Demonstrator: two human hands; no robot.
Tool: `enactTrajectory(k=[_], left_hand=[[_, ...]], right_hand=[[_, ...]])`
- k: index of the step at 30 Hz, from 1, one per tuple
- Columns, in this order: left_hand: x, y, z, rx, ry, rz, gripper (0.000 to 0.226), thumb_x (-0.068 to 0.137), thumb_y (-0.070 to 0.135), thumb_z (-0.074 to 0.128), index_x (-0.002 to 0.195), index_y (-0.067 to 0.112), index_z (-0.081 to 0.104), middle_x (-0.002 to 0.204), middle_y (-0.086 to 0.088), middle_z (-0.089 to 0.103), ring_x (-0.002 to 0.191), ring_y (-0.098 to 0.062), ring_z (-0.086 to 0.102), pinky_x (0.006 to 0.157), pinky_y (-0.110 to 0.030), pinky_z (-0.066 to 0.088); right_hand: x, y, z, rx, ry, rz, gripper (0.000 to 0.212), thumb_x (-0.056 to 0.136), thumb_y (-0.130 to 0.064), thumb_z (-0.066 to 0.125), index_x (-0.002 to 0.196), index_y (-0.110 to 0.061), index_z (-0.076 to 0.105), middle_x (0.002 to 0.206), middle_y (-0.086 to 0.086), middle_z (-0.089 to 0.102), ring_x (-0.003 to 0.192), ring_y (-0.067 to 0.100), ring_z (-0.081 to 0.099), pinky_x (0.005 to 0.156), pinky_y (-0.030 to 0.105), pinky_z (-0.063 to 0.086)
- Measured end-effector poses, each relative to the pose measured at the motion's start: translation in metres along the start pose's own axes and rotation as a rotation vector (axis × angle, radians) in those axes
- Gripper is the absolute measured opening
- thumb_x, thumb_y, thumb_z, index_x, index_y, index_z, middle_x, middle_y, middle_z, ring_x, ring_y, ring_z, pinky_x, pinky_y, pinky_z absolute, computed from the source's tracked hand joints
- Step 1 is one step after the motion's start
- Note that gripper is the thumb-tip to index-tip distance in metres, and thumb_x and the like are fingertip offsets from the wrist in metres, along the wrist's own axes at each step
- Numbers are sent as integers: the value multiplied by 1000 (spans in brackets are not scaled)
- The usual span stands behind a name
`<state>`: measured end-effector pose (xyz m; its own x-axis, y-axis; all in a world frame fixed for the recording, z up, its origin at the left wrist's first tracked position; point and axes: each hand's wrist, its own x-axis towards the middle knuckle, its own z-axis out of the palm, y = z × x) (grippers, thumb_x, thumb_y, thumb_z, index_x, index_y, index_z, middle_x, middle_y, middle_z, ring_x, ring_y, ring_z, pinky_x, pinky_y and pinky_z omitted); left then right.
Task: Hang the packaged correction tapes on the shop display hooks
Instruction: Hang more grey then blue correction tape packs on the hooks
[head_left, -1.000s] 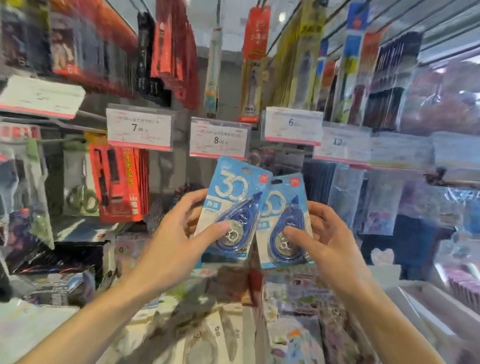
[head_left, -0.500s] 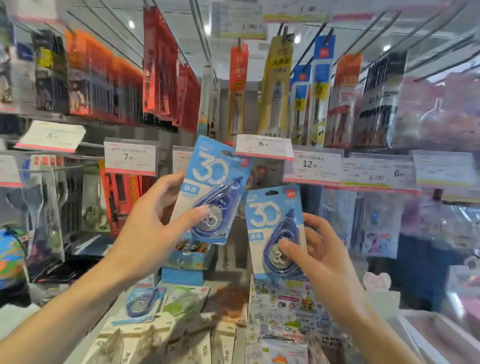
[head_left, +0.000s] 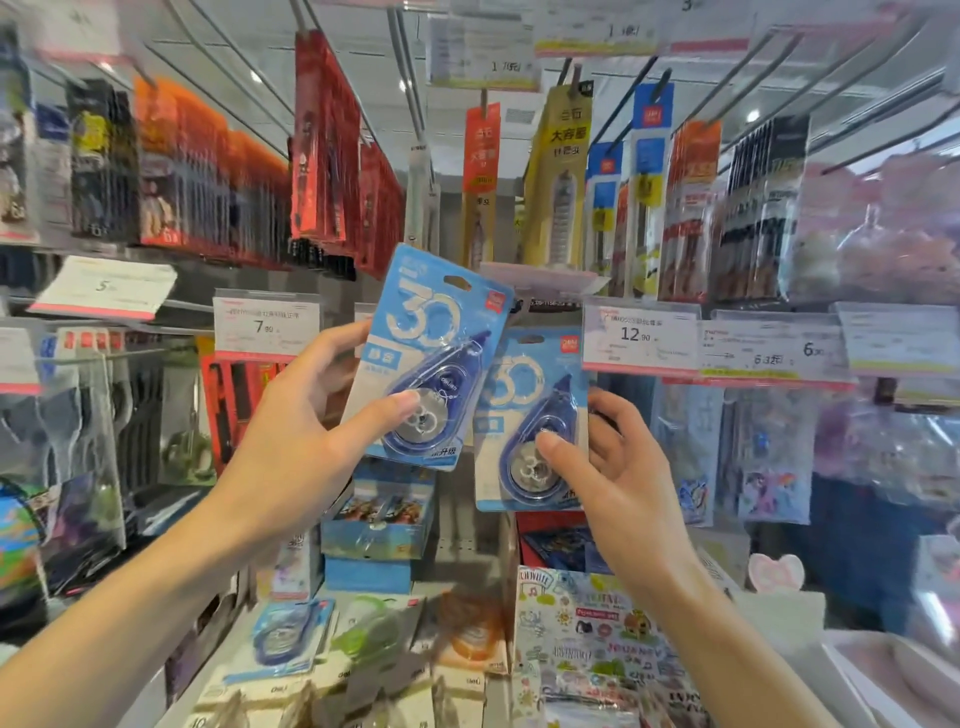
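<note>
Two bare hands are raised in front of a crowded stationery display. The left hand (head_left: 291, 457) holds one packaged correction tape (head_left: 431, 358), thumb pressed on the clear blister over the blue dispenser and fingers curled behind the card's left edge; the pack tilts to the right, its hang hole at the top. The right hand (head_left: 618, 478) has its grip on a second correction tape pack (head_left: 530, 421), thumb on the front over the round reel, fingers behind the right edge. This pack sits lower and more upright, its upper left corner tucked behind the first pack (whether the two cards touch I cannot tell). Both packs are in the air, on no hook, just below a row of price labels, among them a 12.90 price tag (head_left: 640, 335) to the right and a 7.90 price tag (head_left: 266, 325) to the left. On the shelf below lie more carded tapes, one a blue shelf pack (head_left: 288, 636).
</note>
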<state>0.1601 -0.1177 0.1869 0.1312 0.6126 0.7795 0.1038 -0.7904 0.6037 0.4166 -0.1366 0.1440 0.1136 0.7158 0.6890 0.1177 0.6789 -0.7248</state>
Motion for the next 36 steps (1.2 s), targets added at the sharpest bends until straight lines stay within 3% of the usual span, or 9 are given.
enactTrajectory(k=[6,10,14,20,23,27,31,34,36], left_hand=[[3,-4,-3,13,-4,13,57,81,34,76,134,37,55,125,13,75,117,-10,70,96,-35,55],[2,-8,-2,-1,-10,18,54,81,34,76,131,42,56,124,15,75,116,-9,70,93,-27,59],[1,-14,-2,-6,-15,4,57,79,40,79,131,42,56,125,16,74,115,-9,71,91,-27,59],[-3,-26,-3,23,19,-42,53,75,53,79,124,46,59,123,15,75,115,-10,72,96,-44,55],[-5,-31,-1,18,33,-81,45,73,53,79,114,50,60,117,15,78,108,-8,74,93,-42,56],[-5,-32,5,17,41,-116,39,77,50,78,110,43,59,103,17,81,94,-5,78,83,-31,54],[-6,-34,7,9,29,-133,35,84,41,80,112,37,59,103,17,81,92,-5,78,79,-25,55],[-10,-36,11,-47,9,-158,33,80,44,78,108,41,61,104,13,82,93,-9,79,73,-19,60],[-14,-39,17,-87,-14,-177,30,84,37,80,108,39,62,104,9,82,93,-12,79,75,-16,58]], right_hand=[[5,1,4,29,-7,-4,40,95,-24,74,126,-41,54,118,-14,78,107,9,76,83,15,58],[5,6,4,26,15,11,51,97,-23,72,139,-33,47,116,-12,79,106,11,77,83,19,60],[8,10,6,-52,71,6,59,98,-28,71,144,-48,39,114,-15,75,99,6,77,75,17,61],[29,26,12,-264,126,60,56,98,-40,67,147,-47,41,103,-31,68,93,-7,70,69,16,55],[46,39,18,-303,135,91,55,101,-34,64,150,-39,41,112,-17,71,89,5,71,63,17,50],[64,55,26,-388,138,170,58,102,-37,62,153,-41,36,135,3,67,114,25,69,87,35,57],[68,59,19,-413,98,239,58,100,-46,62,153,-40,39,120,-7,71,98,4,66,63,9,48],[61,53,3,-461,55,277,43,99,-43,63,140,-30,56,105,-6,75,88,13,70,77,32,59],[51,45,-6,-509,59,265,30,98,-37,65,127,-27,64,104,-3,77,85,17,71,79,37,59]])
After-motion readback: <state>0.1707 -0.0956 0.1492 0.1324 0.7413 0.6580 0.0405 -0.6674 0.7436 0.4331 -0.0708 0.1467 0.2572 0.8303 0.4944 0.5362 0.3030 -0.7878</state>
